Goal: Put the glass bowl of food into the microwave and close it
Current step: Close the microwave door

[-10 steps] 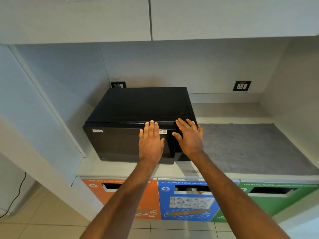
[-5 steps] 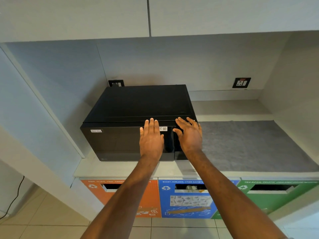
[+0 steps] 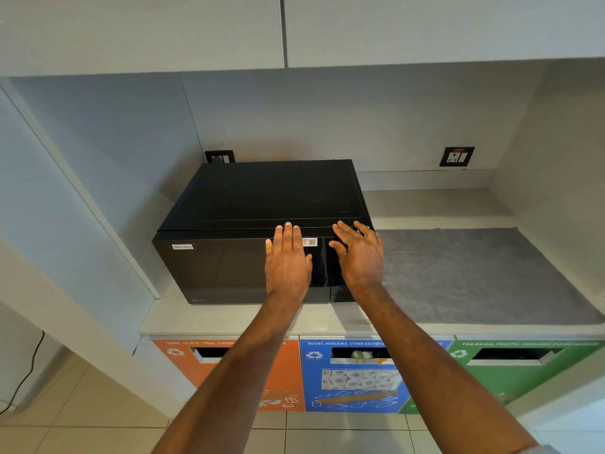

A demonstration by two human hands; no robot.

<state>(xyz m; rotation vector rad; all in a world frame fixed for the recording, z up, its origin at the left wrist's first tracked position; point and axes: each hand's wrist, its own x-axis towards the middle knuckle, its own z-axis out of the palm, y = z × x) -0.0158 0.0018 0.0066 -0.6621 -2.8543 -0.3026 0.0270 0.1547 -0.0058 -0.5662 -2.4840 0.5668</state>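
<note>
A black microwave (image 3: 248, 208) stands on the pale counter (image 3: 229, 317) in a wall niche, its door shut. My left hand (image 3: 287, 263) lies flat against the door's right part, fingers straight and together, holding nothing. My right hand (image 3: 360, 257) rests on the control panel at the microwave's right end, fingers spread, holding nothing. A small "Non-Veg" label sits at the door's upper left. No glass bowl shows anywhere; the dark door hides the inside.
A grey mat (image 3: 474, 273) covers the counter to the right of the microwave. Wall sockets (image 3: 456, 156) sit behind. Cabinets hang overhead. Below the counter are orange (image 3: 288, 365), blue (image 3: 357, 378) and green (image 3: 510, 371) recycling bin fronts with slots. Tiled floor lies below.
Both hands stay pressed on the microwave front. The view has shifted slightly; the hands have barely moved.
</note>
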